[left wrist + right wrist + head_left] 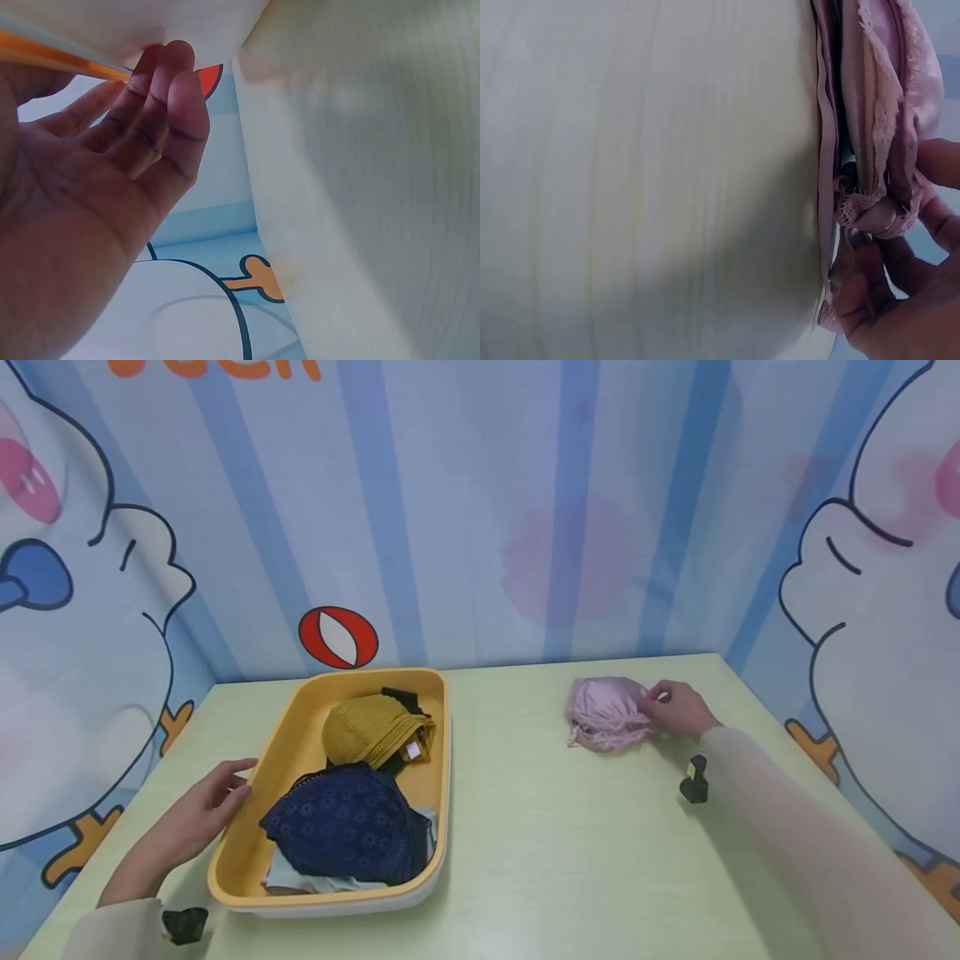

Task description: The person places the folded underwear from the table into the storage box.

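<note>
A folded pink satin bra point(609, 710) with frilly lace lies on the table's right half. My right hand point(681, 708) pinches its right edge between thumb and fingers; the right wrist view shows the bra's layered lace edge point(881, 112) beside the thumb. At the left, my left hand point(198, 810) rests against the side of a yellow-rimmed basket point(442, 760), its fingers point(187, 112) loosely bent and touching the white outer wall. Inside the basket sit a mustard bra point(367, 727) at the back and a navy lace bra point(348, 822) in front.
Pale cloth point(322, 881) shows beneath the navy bra. The light wood-grain table point(547, 843) spans between basket and pink bra. Behind it hangs a blue striped cloth point(480, 527) with cartoon figures. A small black device point(695, 779) is at the right wrist.
</note>
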Available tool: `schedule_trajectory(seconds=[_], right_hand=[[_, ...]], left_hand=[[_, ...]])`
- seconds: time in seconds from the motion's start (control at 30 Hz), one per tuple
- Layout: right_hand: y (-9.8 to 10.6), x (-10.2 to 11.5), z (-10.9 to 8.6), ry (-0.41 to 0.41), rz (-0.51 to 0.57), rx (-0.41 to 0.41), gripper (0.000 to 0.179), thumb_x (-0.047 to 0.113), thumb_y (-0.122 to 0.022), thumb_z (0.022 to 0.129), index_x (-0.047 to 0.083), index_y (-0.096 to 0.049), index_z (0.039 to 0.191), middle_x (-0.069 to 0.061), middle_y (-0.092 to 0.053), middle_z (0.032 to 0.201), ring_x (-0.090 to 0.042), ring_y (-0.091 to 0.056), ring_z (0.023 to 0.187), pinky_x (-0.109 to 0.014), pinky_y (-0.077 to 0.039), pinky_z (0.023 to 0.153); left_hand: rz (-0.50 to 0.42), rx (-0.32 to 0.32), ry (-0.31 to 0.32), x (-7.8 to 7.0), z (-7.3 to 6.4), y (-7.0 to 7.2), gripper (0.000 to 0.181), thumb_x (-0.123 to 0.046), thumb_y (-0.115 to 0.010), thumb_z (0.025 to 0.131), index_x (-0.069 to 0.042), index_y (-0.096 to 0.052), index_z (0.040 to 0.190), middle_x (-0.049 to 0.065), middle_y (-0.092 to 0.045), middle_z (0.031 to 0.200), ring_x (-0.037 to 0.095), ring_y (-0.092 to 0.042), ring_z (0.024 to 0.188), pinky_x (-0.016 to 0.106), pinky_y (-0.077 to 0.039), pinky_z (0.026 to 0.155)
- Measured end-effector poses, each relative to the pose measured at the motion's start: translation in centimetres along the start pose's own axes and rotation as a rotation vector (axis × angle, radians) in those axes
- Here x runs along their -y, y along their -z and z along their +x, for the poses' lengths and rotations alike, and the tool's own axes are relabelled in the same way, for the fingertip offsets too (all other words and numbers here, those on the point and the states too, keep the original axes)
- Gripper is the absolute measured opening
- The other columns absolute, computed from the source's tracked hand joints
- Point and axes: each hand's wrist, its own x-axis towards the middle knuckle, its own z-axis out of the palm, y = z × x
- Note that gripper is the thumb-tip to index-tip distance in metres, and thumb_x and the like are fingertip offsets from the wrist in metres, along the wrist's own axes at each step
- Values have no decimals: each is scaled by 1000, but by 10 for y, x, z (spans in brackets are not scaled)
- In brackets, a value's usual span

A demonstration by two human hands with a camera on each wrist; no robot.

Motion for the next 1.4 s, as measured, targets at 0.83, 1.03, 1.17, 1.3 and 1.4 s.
schedule_trajectory(seconds=[0.83, 1.03, 1.17, 1.3, 1.4], right_hand=[[-22, 23, 8, 75, 50, -101, 27, 17, -65, 89, 5, -51, 109, -19, -56, 100, -29, -49, 84, -35, -39, 69], [-24, 39, 8, 210, 95, -238, 19, 7, -69, 85, 6, -56, 99, -15, -56, 89, -27, -45, 80, -37, -35, 69], [-25, 54, 3, 266, 128, -290, 16, 4, -70, 84, 5, -59, 96, -13, -59, 87, -24, -50, 78, -35, -40, 70], [-23, 72, -1, 306, 183, -315, 15, 3, -71, 84, 5, -61, 95, -12, -63, 94, -23, -59, 87, -36, -47, 76], [-20, 87, -5, 361, 193, -357, 16, 4, -73, 82, 6, -62, 94, -11, -61, 88, -23, -58, 84, -36, -47, 76]], left_hand=[[-7, -11, -14, -1, -1, 0, 46, -23, -41, 103, 5, -33, 138, 20, -57, 106, 29, -60, 90, 44, -53, 74], [-16, -8, -3, 1, -1, -1, 46, -24, -41, 103, 5, -33, 139, 20, -57, 107, 29, -60, 91, 44, -53, 75], [-19, -9, -5, 2, -1, -1, 46, -24, -41, 103, 4, -33, 139, 19, -57, 107, 29, -60, 91, 43, -53, 75], [-21, -8, -7, 1, -1, -1, 46, -24, -41, 103, 5, -33, 139, 19, -57, 107, 29, -60, 91, 43, -53, 74], [-22, -10, -11, 1, -1, -1, 46, -24, -41, 103, 5, -33, 138, 19, -57, 106, 29, -60, 91, 43, -53, 74]])
